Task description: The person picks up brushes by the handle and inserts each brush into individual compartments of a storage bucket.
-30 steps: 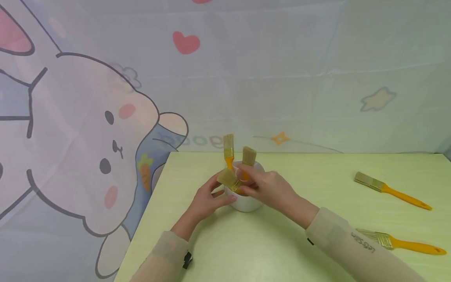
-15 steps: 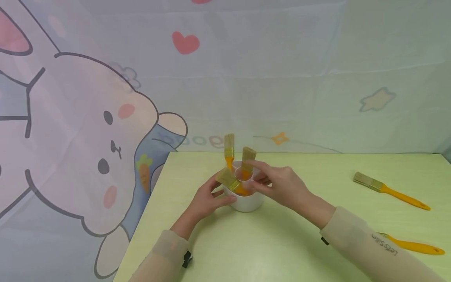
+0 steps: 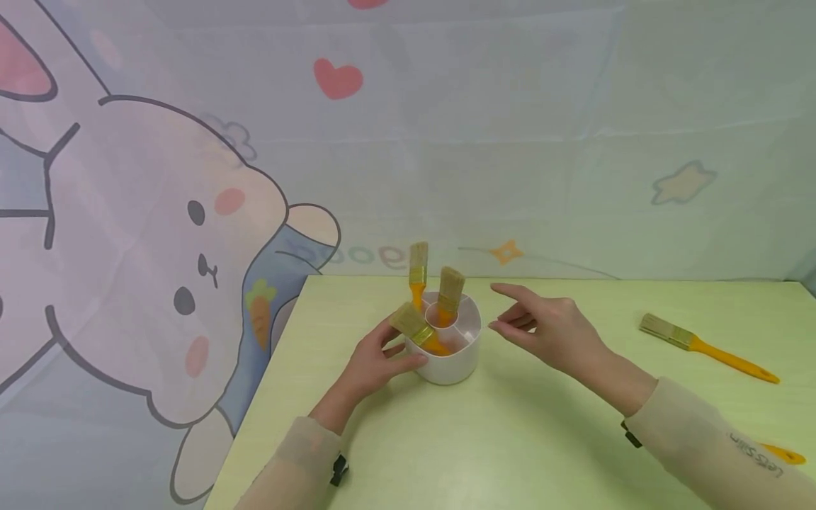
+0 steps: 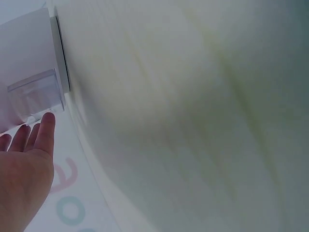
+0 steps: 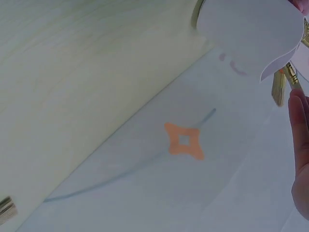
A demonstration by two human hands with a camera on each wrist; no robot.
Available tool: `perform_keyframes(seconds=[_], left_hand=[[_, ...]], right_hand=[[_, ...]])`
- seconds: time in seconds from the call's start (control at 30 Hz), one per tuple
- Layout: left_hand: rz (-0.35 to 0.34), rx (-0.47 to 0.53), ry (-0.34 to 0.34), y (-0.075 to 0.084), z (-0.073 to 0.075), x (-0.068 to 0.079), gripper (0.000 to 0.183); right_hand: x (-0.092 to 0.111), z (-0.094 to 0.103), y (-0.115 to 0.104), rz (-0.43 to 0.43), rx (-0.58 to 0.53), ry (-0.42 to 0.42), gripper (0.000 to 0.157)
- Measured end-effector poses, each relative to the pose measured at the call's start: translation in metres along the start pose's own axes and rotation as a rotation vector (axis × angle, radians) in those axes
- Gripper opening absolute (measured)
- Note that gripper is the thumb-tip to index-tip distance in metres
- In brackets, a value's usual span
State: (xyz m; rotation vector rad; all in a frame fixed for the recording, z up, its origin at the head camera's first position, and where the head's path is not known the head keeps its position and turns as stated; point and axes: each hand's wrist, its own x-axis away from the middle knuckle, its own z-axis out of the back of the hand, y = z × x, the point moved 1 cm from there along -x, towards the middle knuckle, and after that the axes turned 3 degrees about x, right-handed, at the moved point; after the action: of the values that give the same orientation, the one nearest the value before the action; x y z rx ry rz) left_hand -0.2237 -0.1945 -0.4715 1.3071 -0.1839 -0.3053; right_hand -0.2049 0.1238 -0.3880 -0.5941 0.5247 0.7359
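Note:
A white round holder [image 3: 449, 370] with dividers and a central ring stands on the table. Three paintbrushes sit in it, bristles up: one upright at the back [image 3: 418, 273], another in the central ring [image 3: 450, 289], and a third tilted left at the front [image 3: 414, 324]. My left hand [image 3: 376, 363] holds the holder's left side, thumb at the front and fingers behind. In the left wrist view, my left fingers [image 4: 46, 133] reach the holder's wall. To the right of the holder, my right hand [image 3: 554, 329] is in the air with nothing in it, thumb and forefinger apart.
On the right of the pale green table [image 3: 510, 453] lies a paintbrush with an orange handle [image 3: 707, 346]. Nearer, another orange handle [image 3: 784, 454] shows past my right sleeve, which hides the rest. A printed cloth [image 3: 484, 142] hangs behind the table.
My right hand has let go of the brush in the central ring and moved right, away from the holder. My sleeve now covers more of the near brush. The left hand keeps its place.

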Motion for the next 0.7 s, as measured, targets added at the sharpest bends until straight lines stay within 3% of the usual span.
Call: perform_keyframes(seconds=[0.47,0.7], left_hand=[[0.003,0.007,0.032,-0.004,0.005,0.005,0.075],[0.030,0.000,0.112,-0.003,0.006,0.017,0.076]], right_hand=[[0.038,0.035,0.023,-0.081,0.100,-0.050,0.063],[0.055,0.050,0.033,-0.100,0.144,-0.068,0.066]])
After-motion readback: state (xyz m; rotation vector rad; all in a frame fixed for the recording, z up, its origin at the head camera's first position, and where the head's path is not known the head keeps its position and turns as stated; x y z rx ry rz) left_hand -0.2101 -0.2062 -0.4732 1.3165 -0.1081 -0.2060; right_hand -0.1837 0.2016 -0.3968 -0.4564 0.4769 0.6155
